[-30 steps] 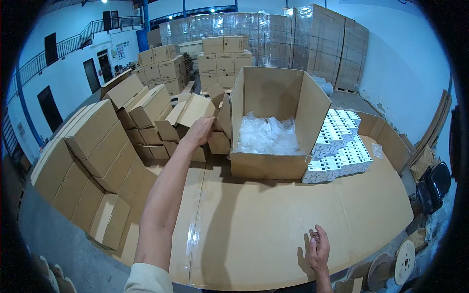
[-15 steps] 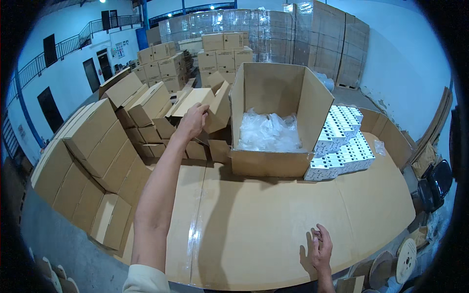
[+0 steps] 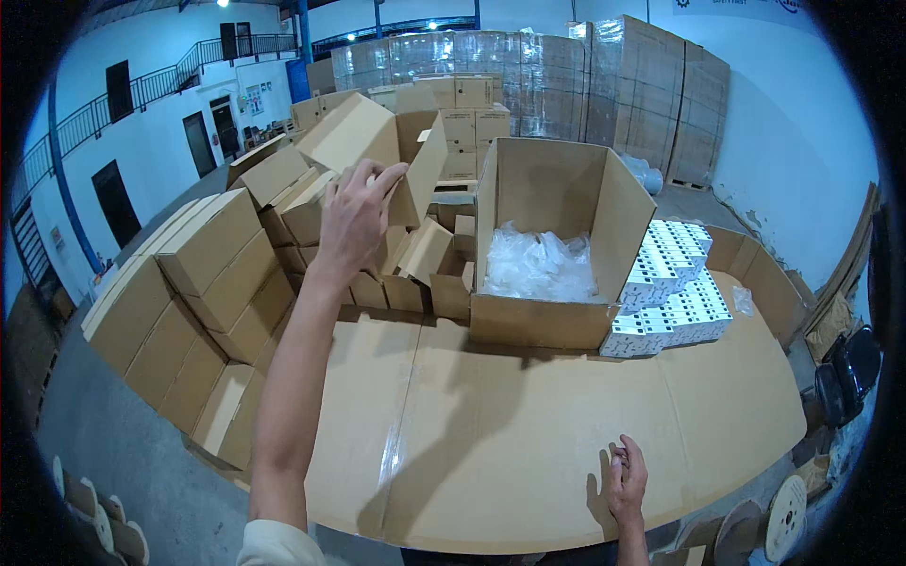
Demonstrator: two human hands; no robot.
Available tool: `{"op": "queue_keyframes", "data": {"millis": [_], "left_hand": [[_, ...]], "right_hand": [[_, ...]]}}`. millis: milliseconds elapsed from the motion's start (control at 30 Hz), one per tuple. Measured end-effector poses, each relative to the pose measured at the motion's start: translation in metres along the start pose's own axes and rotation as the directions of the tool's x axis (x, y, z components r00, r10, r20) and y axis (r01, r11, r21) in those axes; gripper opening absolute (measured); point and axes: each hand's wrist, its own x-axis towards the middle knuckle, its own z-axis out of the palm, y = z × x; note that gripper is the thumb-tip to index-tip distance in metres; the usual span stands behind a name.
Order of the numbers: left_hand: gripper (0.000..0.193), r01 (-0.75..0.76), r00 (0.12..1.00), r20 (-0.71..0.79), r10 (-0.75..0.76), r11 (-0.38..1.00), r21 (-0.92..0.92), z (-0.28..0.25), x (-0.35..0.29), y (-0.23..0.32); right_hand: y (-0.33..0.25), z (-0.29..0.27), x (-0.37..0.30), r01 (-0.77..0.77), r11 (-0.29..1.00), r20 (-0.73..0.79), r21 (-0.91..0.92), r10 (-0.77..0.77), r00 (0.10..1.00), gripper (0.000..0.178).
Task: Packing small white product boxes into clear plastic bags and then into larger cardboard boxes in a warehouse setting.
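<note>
My left hand (image 3: 361, 203) grips an open brown cardboard box (image 3: 354, 132) by its near edge, fingers closed on the cardboard. The box is tilted, its flaps loose, and it is held up above a row of other open boxes (image 3: 379, 291). Over the front of the cardboard-covered table (image 3: 528, 443), my right hand (image 3: 626, 479) holds nothing, its fingers loosely bent and apart. A large open carton (image 3: 543, 324) stands to the right of the held box, with crumpled clear plastic bags (image 3: 540, 264) inside.
Closed brown boxes (image 3: 212, 274) are stacked along the table's left side. Small white boxes (image 3: 665, 321) stand in piles right of the large carton. A clear bag (image 3: 743, 300) lies farther right. Wrapped pallets (image 3: 651, 104) stand behind; a black chair (image 3: 843, 368) stands at right.
My left hand has raised the cardboard box out of the row, and the boxes beneath now show. The view has shifted slightly. My right hand stays in nearly the same place.
</note>
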Motion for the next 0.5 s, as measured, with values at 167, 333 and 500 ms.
{"op": "queue_keyframes", "data": {"millis": [167,333,500], "left_hand": [[0.047,-0.036,0.997,-0.067,0.039,0.998,0.045,-0.065,-0.065,0.039],[0.048,-0.011,1.0,0.016,0.012,0.998,-0.063,-0.086,-0.155,0.088],[0.044,0.067,0.993,0.109,-0.054,0.99,-0.121,-0.077,-0.239,0.142]], "right_hand": [[-0.007,0.006,0.004,0.015,1.0,0.03,-0.025,-0.014,0.999,0.046],[-0.01,0.016,0.003,0.022,0.998,0.055,-0.052,-0.019,0.998,0.045],[-0.016,0.022,0.003,0.096,0.99,0.079,-0.106,-0.088,0.993,0.045]]}}
